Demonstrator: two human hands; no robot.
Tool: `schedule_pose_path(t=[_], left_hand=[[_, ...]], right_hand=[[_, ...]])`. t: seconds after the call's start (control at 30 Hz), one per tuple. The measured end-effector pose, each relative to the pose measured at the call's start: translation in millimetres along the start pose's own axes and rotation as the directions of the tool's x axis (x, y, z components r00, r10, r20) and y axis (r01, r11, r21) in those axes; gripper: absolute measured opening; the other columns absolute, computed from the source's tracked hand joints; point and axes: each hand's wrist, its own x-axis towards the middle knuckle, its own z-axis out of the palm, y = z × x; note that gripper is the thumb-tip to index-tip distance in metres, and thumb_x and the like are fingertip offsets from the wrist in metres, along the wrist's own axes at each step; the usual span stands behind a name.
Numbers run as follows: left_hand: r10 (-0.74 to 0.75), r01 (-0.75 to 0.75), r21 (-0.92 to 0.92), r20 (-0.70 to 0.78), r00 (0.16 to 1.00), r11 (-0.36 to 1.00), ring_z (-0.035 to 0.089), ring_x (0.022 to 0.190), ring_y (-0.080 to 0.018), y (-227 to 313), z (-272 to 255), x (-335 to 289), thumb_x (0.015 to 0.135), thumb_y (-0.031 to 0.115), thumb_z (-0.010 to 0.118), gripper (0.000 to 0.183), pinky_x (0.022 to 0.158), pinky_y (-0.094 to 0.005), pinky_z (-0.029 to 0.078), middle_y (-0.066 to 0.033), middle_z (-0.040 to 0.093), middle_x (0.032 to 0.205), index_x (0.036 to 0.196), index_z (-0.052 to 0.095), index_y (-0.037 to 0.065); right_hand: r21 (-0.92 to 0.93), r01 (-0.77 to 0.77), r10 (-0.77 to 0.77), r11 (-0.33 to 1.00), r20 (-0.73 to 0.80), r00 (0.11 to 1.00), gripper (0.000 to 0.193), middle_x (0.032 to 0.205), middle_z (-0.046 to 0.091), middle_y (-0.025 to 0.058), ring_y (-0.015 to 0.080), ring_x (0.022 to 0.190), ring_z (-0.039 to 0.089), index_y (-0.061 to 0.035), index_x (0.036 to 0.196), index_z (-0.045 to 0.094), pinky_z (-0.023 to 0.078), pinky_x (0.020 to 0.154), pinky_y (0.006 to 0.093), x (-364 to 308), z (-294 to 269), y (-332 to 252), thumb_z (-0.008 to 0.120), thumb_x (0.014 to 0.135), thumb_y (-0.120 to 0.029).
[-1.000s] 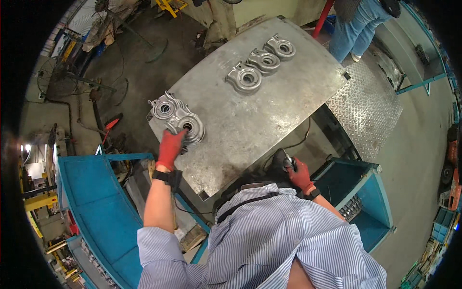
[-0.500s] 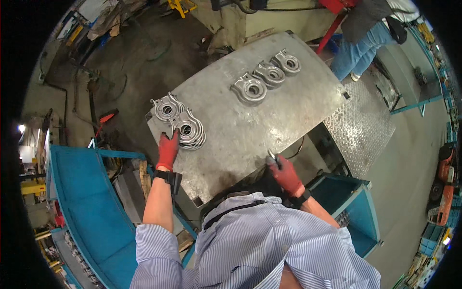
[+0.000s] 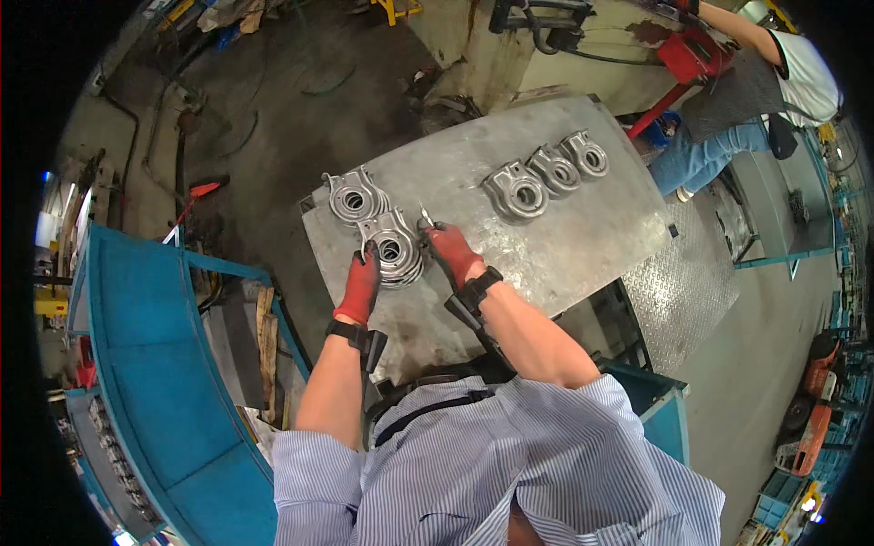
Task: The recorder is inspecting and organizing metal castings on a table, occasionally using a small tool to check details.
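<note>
Head | right hand [image 3: 452, 253], pinching a slim metal tool [image 3: 425, 216], is now beside the nearer part stack [image 3: 394, 270] at the table's [image 3: 583, 237] left end, no longer by the near edge | left hand [image 3: 360, 287] touches stack, closure untellable | tool seemingly within reach

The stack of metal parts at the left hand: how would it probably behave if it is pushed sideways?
The stack may slide apart in layers, since its edges look unevenly aligned. Its parts are probably stiff, being shaped grey metal. Rolling seems unlikely, because they lie flat.
</note>
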Motion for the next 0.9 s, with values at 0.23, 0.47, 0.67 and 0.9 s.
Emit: schedule_pose_path(t=[0.23,0.47,0.67,0.9], left_hand=[[-0.088,0.115,-0.356,0.091,0.992,0.927,0.053,0.09,-0.0091,30,8,-34,0.096,0.03,0.047,0.035,0.081,-0.0239,0.042,-0.0009,0.06,0.103,0.116,0.054,0.002],[-0.03,0.2,-0.601,0.281,0.959,0.774,0.057,0.097,-0.0129,39,2,-49,0.098,0.028,0.043,0.034,0.087,-0.0282,0.045,-0.0038,0.06,0.111,0.119,0.052,0.004],[-0.072,0.188,-0.533,0.229,0.971,0.825,0.056,0.098,-0.0125,19,8,-37,0.095,0.027,0.048,0.035,0.086,-0.0277,0.043,-0.0042,0.06,0.11,0.121,0.051,0.003],[0.012,0.027,-0.41,0.092,0.996,0.911,0.054,0.099,-0.0126,26,9,-41,0.093,0.023,0.053,0.038,0.087,-0.0275,0.042,-0.0039,0.058,0.111,0.122,0.051,-0.001]], right_hand=[[0.121,0.031,-0.025,0.992,-0.047,0.999,0.025,0.079,0.059,0.0009,0.0086,0.07,0.049,0.0038,0.096,0.061,0.041,0.061,0.0274,7,34,12,0.053,0.089,-0.019],[-0.191,0.144,-0.167,0.971,-0.109,0.98,0.037,0.089,0.059,0.029,0.0438,0.086,0.056,0.0059,0.095,0.056,0.044,0.075,0.042,-20,47,-13,0.052,0.089,-0.03],[-0.139,0.175,-0.193,0.975,-0.126,0.973,0.036,0.083,0.062,0.0239,0.0259,0.077,0.058,0.006,0.095,0.056,0.045,0.071,0.0387,-16,40,9,0.049,0.092,-0.029],[-0.126,0.189,-0.208,0.974,-0.166,0.964,0.038,0.088,0.063,0.0212,0.0279,0.084,0.06,0.0047,0.102,0.057,0.045,0.075,0.0373,-18,27,14,0.052,0.089,-0.031]])
